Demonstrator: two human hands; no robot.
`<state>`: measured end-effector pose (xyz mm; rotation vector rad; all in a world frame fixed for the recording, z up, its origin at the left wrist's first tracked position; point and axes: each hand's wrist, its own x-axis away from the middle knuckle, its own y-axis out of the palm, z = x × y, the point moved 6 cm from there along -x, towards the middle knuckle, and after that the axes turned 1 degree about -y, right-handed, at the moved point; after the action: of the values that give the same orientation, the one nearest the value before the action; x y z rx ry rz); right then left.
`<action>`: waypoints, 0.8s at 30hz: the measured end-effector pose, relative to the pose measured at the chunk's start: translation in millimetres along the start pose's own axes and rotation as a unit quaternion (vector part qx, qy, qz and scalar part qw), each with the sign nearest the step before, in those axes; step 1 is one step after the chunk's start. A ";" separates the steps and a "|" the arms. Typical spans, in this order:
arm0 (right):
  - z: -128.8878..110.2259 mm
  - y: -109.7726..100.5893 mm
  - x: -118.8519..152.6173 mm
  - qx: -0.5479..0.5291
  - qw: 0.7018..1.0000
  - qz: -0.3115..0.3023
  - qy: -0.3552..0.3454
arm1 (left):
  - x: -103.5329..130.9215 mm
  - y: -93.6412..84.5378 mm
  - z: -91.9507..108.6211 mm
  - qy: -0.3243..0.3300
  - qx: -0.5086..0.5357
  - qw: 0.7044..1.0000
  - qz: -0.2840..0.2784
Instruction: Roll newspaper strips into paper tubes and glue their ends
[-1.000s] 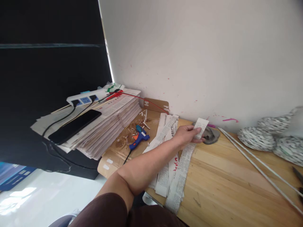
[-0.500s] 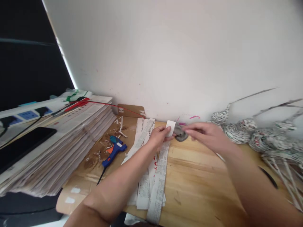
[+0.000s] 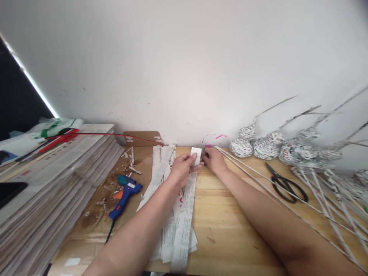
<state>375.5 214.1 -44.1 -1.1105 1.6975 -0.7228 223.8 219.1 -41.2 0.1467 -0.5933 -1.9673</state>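
My left hand pinches the upper end of a long newspaper strip, the thumb lying over its white tip. The strip hangs down toward the near table edge, over more newspaper strips. Close by on the right, my right hand reaches down by the wall with its fingers curled. It covers most of a small grey round object, whose kind I cannot make out. What the right fingertips hold, if anything, is hidden.
A blue glue gun lies on stained cardboard to the left, beside a tall newspaper stack. Black-handled scissors, thin paper rods and several woven paper gourds are at the right. A wall bounds the back.
My right hand has moved down and left onto the grey round object, which showed more before. My left hand still grips the strip. The view has shifted right, bringing the scissors into sight.
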 end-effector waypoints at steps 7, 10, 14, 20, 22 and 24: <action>5.2 2.9 -1.4 -0.011 1.000 0.010 0.022 | -0.9 -1.5 -4.9 -0.018 -0.029 0.999 0.007; 7.2 3.0 0.0 -0.030 0.999 0.007 0.023 | 0.2 -1.0 -7.2 -0.023 -0.037 0.999 0.010; 11.7 -22.4 -3.5 -0.136 0.988 0.042 0.065 | 1.5 0.3 -5.9 -0.015 -0.041 0.999 0.009; 15.9 -44.1 2.6 -0.442 0.873 0.037 0.202 | 6.9 5.9 -3.5 0.000 -0.055 0.998 0.002; 8.0 -29.1 11.7 -0.507 0.831 -0.042 0.226 | 8.8 7.5 -4.8 -0.002 -0.065 0.998 -0.002; 0.4 -19.9 18.7 -0.528 0.817 -0.086 0.216 | 9.4 8.4 -6.0 0.000 -0.078 0.997 -0.009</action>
<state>380.2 188.9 -34.9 -1.9741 2.5130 -0.0454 228.4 205.9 -41.1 0.0549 -0.4381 -2.0227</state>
